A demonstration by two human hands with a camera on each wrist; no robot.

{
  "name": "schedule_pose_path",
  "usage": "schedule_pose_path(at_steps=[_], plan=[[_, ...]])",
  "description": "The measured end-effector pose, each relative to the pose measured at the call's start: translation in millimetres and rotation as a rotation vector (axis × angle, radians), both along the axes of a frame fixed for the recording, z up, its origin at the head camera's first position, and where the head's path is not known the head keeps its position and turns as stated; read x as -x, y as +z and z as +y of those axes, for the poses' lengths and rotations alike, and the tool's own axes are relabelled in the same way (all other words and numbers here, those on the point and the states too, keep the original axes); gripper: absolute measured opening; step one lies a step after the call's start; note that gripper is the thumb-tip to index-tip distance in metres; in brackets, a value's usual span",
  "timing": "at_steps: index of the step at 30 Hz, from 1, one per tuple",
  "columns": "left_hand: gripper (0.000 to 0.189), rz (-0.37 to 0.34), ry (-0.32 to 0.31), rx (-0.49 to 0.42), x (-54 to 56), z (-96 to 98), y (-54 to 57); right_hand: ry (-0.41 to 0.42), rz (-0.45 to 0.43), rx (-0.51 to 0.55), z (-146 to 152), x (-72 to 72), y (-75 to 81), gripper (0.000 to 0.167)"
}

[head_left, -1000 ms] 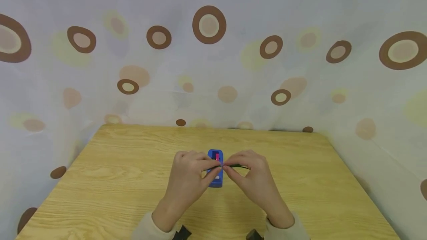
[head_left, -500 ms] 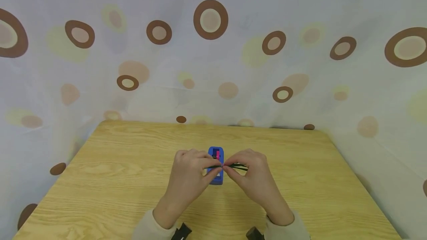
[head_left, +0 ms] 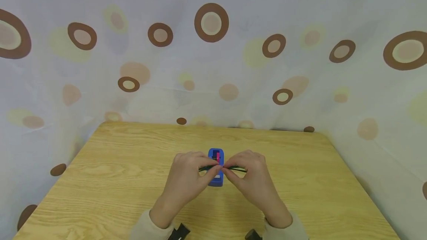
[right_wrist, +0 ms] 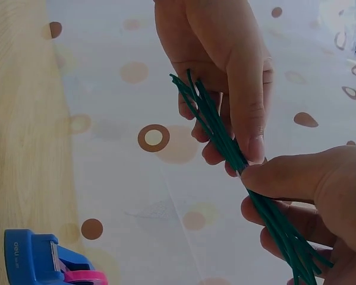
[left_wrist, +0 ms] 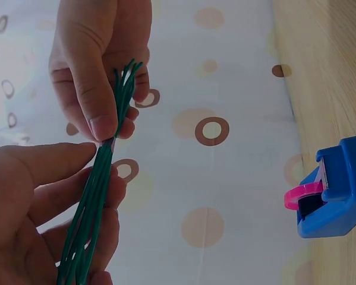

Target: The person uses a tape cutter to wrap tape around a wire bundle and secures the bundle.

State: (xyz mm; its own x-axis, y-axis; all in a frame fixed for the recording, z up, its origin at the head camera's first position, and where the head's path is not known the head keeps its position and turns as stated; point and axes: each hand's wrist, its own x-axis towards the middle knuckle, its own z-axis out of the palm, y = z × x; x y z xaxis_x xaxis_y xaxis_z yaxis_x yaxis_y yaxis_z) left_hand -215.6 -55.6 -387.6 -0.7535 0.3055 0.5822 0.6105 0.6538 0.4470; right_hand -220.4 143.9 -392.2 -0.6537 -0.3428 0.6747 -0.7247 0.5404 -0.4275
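Observation:
Both hands pinch a bundle of thin green wire-like strands (left_wrist: 88,208) near its middle, held above the table. In the head view my left hand (head_left: 185,173) grips it from the left with thumb and fingertips, my right hand (head_left: 250,171) from the right. Their fingertips almost meet. A narrow shiny band (left_wrist: 107,142), apparently clear tape, shows around the strands between the two thumbs. Loose ends fan out on either side. Behind the hands stands a blue tape dispenser (left_wrist: 341,190) with a pink tape roll (left_wrist: 302,195); in the head view the fingers partly cover it.
A wood-grain table (head_left: 133,151) lies under the hands. White fabric with brown and beige circles (head_left: 211,84) hangs around its back and sides. Dark wrist-worn devices (head_left: 180,232) show at the bottom edge near the pale sleeves.
The strands show more clearly on both sides of the fingers than a second ago. My left thumb has shifted slightly upward at the bundle's middle. The tape dispenser stays in place.

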Motion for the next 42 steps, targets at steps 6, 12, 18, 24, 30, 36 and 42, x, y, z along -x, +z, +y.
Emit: schedule_pose_path(at_steps=[6,12,18,24,30,36,42], plan=[[0.014,-0.027,0.046,0.029,-1.8,-0.1,1.4,-0.031,0.037,-0.022,-1.7,-3.2,-0.6,0.017],[0.016,-0.063,0.029,0.072,-2.6,-0.7,3.0,-0.041,0.060,-0.023,-2.6,-4.7,-1.7,0.019],[0.015,-0.215,-0.059,0.056,-1.5,-1.3,5.4,-0.032,0.055,-0.011,-3.3,-4.6,-2.0,0.018],[0.014,-0.239,-0.066,0.036,-0.3,-1.2,4.6,-0.016,0.016,0.013,-3.6,-4.0,-1.2,0.018],[0.012,-0.211,-0.071,0.024,0.1,-0.5,3.2,0.012,-0.055,0.051,-2.3,-2.4,-1.3,0.018],[0.010,-0.167,-0.070,0.016,-0.6,1.0,2.5,0.000,-0.130,0.075,-2.8,-2.5,-0.9,0.017],[0.010,-0.074,-0.060,0.017,-0.1,3.4,2.0,-0.036,-0.189,0.088,-3.8,-4.5,1.3,0.014]])
